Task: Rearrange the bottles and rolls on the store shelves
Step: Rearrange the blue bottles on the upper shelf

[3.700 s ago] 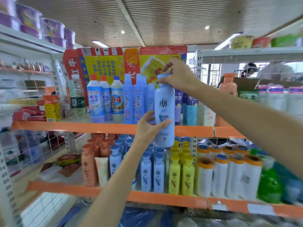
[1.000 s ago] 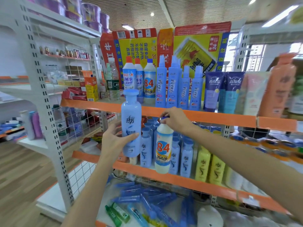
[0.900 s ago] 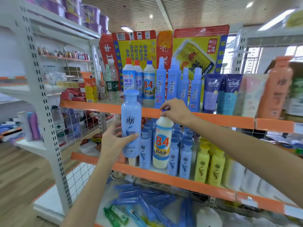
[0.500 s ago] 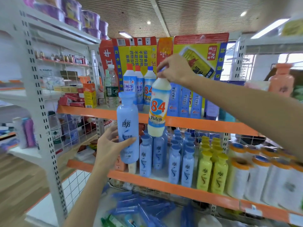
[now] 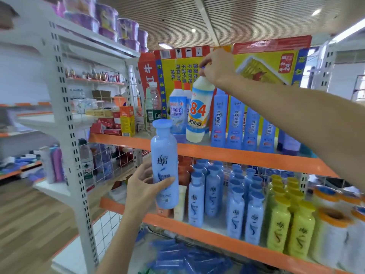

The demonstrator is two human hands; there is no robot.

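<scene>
1. Your right hand is clamped on the cap of the white "84" bottle. A moment ago that bottle hung in front of the lower shelf; now it has come up to the upper orange shelf, tilted, with its base at or just above the shelf surface. I cannot tell whether it is touching.
2. Taking that "84" bottle as your landmark: the red-capped cleaner bottles stand just to its left, and the tall blue bottles just to its right. It is going into the gap between them.
3. Your left hand is closed around the lower body of the pale blue shampoo bottle, held upright below and left of the landmark, in front of the shelf edge, as before.
4. So the swap looks half done: stand the "84" bottle upright before you release it, then place the shampoo bottle.
</scene>
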